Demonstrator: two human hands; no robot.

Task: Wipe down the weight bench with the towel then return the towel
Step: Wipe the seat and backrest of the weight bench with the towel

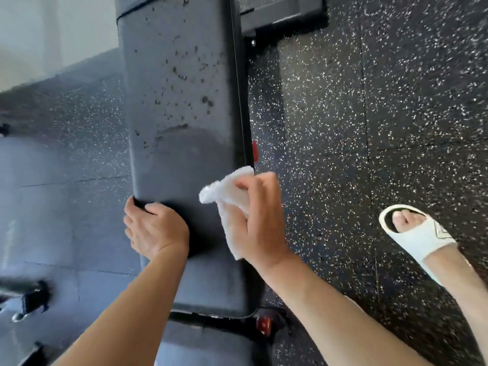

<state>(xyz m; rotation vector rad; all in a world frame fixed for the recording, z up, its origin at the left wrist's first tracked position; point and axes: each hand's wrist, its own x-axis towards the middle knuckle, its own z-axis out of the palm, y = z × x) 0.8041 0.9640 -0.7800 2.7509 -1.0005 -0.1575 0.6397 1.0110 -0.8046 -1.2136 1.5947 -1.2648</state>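
A long black padded weight bench (182, 83) runs from the bottom of the head view up to the top. Its far half is dotted with dark droplets, and the stretch nearer me looks smeared. My right hand (257, 220) is closed on a crumpled white towel (229, 196) at the bench's right edge, the cloth touching the pad. My left hand (154, 228) grips the left edge of the pad, fingers curled over its side.
The bench's black frame and foot (280, 19) show at the top right, a red knob (263, 324) near the bottom. Speckled black rubber floor (369, 114) lies on both sides. My foot in a white slide sandal (420, 239) stands to the right.
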